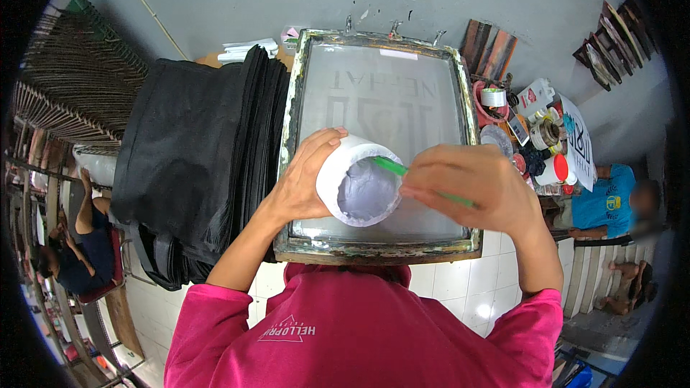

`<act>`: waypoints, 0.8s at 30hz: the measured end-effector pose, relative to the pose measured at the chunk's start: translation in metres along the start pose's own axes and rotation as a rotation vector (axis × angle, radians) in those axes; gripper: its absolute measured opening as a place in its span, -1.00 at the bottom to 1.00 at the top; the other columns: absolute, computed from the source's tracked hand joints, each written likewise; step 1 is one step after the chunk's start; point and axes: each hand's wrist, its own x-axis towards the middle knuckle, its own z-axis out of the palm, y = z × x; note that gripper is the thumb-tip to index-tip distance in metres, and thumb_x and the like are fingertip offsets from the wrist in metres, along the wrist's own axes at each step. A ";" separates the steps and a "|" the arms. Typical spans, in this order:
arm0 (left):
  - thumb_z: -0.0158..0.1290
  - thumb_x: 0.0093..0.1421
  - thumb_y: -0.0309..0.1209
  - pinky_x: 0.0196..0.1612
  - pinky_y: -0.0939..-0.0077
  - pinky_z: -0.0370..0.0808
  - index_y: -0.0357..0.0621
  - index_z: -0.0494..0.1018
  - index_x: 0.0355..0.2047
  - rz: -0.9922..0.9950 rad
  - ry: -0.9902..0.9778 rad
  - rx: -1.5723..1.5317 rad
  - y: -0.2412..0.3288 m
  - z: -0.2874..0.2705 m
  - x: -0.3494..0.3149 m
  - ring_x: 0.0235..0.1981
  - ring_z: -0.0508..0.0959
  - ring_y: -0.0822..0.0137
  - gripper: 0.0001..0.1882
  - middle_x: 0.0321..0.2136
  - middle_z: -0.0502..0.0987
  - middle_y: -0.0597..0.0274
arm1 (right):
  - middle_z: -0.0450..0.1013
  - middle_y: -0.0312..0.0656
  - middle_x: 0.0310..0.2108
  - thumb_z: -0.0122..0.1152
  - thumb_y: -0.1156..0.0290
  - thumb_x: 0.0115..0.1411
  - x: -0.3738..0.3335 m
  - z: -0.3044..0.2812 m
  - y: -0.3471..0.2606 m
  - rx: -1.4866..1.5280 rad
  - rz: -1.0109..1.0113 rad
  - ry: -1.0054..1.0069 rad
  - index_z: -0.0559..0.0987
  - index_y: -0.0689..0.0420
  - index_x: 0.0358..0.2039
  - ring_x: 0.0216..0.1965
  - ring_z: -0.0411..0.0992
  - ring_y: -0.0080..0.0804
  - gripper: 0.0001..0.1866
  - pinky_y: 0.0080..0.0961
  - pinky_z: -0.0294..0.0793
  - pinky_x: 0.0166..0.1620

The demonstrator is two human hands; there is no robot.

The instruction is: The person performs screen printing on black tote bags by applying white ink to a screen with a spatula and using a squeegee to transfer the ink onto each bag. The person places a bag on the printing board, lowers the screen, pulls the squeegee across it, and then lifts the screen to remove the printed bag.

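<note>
A white plastic tub (329,185) is held tilted toward me, its open mouth showing pale lilac paste (368,190) inside. My left hand (302,172) is wrapped round the tub's left side. In my right hand (474,185) is a thin green stick (390,166), pinched by the fingers, with its front end inside the tub's mouth near the upper rim. Its tip is hidden in the tub. Below both hands lies a screen-printing frame (377,250) with a worn, paint-stained border and greyish mesh bearing faint lettering.
A thick stack of black fabric bags (187,144) lies left of the frame. Squeegees (490,50) lean on the wall at the far right, near a crowded spread of tubs and jars (553,170). One person (611,201) is at the right, another (90,251) sits at the left.
</note>
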 end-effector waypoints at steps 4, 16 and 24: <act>0.61 -0.36 -0.26 0.30 -0.16 0.33 -0.16 0.15 0.31 0.113 0.043 0.093 -0.014 -0.009 0.008 0.23 0.42 -0.21 0.22 0.22 0.37 -0.23 | 0.59 -0.05 -0.35 0.34 0.62 0.20 -0.021 0.033 0.011 0.470 0.424 0.317 0.62 0.28 -0.28 -0.43 0.62 -0.28 -0.92 -0.40 0.65 -0.31; 0.63 -0.42 -0.24 0.32 -0.05 0.31 -0.19 0.14 0.34 -0.065 0.026 0.150 -0.033 0.019 0.024 0.28 0.36 -0.21 0.30 0.24 0.34 -0.21 | 0.58 -0.14 -0.43 0.21 0.41 0.37 -0.054 0.110 0.050 1.299 0.862 1.035 0.53 0.20 -0.25 -0.50 0.60 -0.46 -0.87 -0.40 0.71 -0.33; 0.54 -0.32 -0.29 0.32 0.13 0.33 -0.34 0.16 0.30 -0.230 0.043 0.158 -0.047 0.044 0.058 0.24 0.40 -0.11 0.18 0.15 0.39 -0.16 | 0.59 -0.11 -0.41 0.29 0.42 0.30 -0.075 0.084 0.101 1.254 0.865 1.198 0.51 0.20 -0.26 -0.48 0.61 -0.37 -0.85 -0.35 0.70 -0.33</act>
